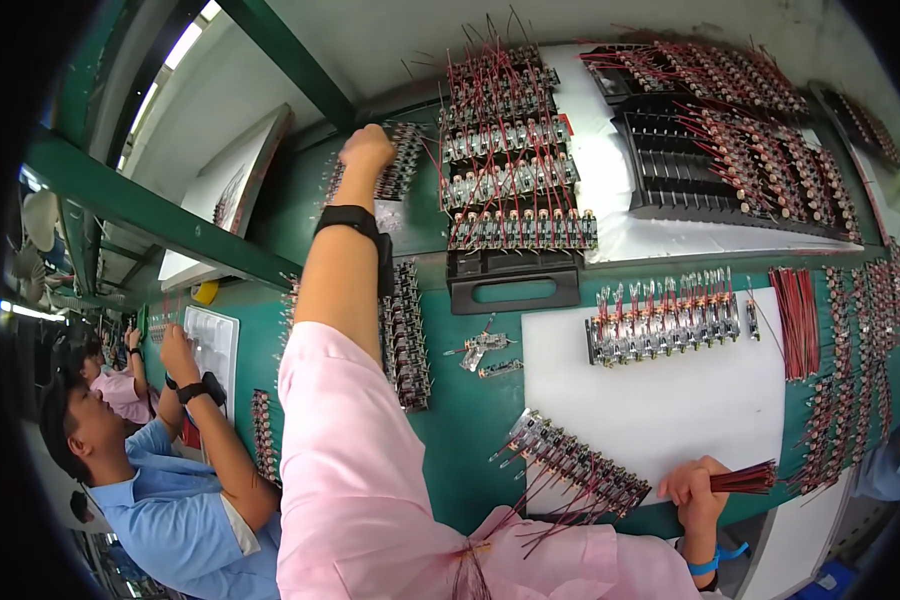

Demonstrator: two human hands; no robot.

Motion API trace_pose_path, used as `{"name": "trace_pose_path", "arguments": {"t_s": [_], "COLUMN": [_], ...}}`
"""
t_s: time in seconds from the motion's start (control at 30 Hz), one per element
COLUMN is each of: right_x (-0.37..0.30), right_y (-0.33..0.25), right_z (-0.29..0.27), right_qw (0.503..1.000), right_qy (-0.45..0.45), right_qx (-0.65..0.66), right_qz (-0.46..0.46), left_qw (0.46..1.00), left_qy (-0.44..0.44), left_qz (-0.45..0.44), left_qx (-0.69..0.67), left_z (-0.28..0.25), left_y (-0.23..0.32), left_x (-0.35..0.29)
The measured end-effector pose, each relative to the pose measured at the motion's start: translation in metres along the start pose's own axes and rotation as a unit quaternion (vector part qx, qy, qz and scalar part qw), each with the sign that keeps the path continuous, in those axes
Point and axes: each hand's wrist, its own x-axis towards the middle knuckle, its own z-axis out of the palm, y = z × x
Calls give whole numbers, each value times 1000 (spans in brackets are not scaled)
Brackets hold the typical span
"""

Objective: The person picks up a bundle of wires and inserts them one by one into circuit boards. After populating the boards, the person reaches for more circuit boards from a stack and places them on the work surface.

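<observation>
My left arm stretches up to the green shelf at the back. There my left hand (pixel 368 150) is closed over rows of small wired parts (pixel 402 165); what its fingers hold is hidden. Low at the right, my right hand (pixel 695 488) grips a bundle of dark red wires (pixel 745 480). Just left of it a slanting row of small clear modules with red wires (pixel 580 468) lies partly on a white foam sheet (pixel 670 410). Farther back on the sheet stands a row of clear modules (pixel 662 318), with one loose module (pixel 752 312) beside it.
Loose clear parts (pixel 482 348) lie left of the sheet, near a black handled tray (pixel 515 285) loaded with wired modules. A red wire bundle (pixel 796 325) lies at the right. A green metal beam (pixel 170 205) crosses the left side. A co-worker in blue (pixel 175 510) works at the left.
</observation>
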Motion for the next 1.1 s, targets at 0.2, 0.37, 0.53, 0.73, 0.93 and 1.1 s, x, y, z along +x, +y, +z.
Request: {"name": "trace_pose_path", "arguments": {"t_s": [0.2,0.37,0.53,0.73,0.93,1.1], "right_x": [-3,-3,-2,-5,-7,-7], "right_y": [2,3,3,3,2,1], "right_z": [-1,1,-1,-1,-4,-3], "right_qw": [999,999,997,995,995,995], "right_qy": [-36,-43,-58,-83,-82,-79], "right_qx": [16,9,-4,-1,-10,-15], "right_qz": [-17,-27,-44,-53,-55,-54], "left_qw": [997,999,986,988,987,986], "left_qy": [68,23,12,71,76,85], "left_qz": [-20,48,83,13,-16,10], "left_qx": [23,-7,-141,-135,-144,-143], "left_z": [-67,-116,-97,-28,-3,3], "left_y": [-65,-116,-116,-131,-125,-122], "left_x": [-31,-107,-221,-260,-260,-260]}}
